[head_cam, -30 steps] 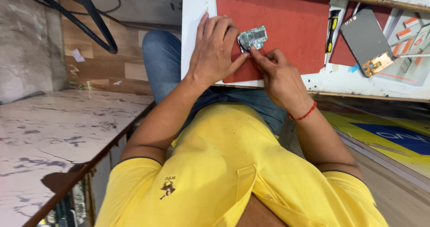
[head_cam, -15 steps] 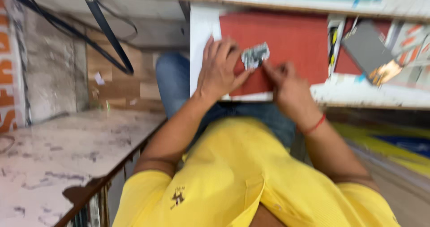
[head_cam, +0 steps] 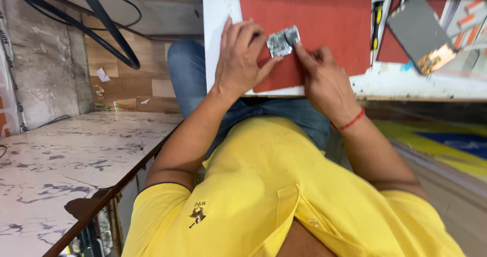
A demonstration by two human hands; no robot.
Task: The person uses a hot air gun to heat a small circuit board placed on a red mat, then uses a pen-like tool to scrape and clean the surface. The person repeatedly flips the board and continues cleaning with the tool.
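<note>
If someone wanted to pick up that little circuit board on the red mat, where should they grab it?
Probably by its thin side edges, pinched from above. The small circuit board lies flat on the red mat, with the left hand and right hand fingertips at its opposite ends, faces left bare.

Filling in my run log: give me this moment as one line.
left hand: holds small circuit board | right hand: fingertips on board | surface: red mat | nearby: screwdriver, dark phone panel
</note>
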